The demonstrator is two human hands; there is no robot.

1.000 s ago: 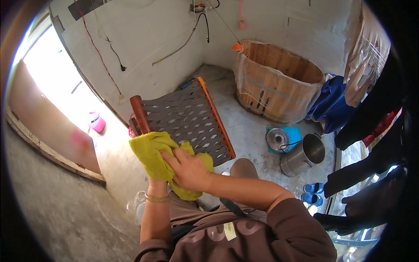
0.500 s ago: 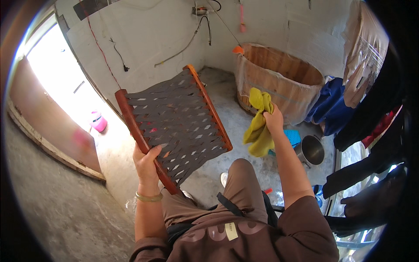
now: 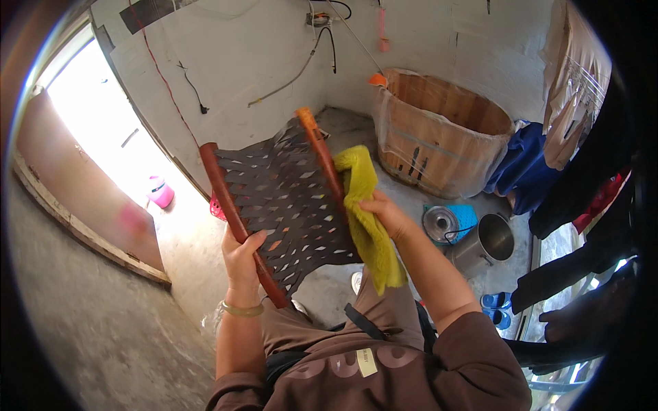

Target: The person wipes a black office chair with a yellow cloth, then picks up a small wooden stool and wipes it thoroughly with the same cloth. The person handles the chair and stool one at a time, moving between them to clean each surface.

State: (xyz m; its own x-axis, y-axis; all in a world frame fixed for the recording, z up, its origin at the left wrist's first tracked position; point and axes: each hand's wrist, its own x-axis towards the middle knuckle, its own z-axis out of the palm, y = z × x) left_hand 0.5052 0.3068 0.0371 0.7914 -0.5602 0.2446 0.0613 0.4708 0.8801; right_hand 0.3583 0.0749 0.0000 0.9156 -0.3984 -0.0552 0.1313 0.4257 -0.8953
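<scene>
Beyond the right hand (image 3: 385, 214) stands the largest thing nearby, a wooden tub (image 3: 428, 161) draped in clear film, well apart from the work; between the two hands is a dark woven panel (image 3: 288, 205), held tilted in the air above the person's knees; just left of the right hand runs its right rail (image 3: 317, 140), and the left rail (image 3: 226, 192) passes through the left hand (image 3: 241, 257); a yellow-green cloth (image 3: 367, 219) lies along the outer side of the right rail, its lower end hanging loose below the right hand. The step in hand appears to be wiping the right rail; the next move seems to call for a steady left hold and light pressure as the cloth travels along the wood. The left forearm rises almost straight, its fingers wrapped around the left rail's lower half with the thumb over the panel side; the right forearm slants inward from the sleeve, its hand pinching the cloth, though whether it also grips the rail beneath cannot be told; smallest is a pale bangle (image 3: 242, 309) just below the left hand.
</scene>
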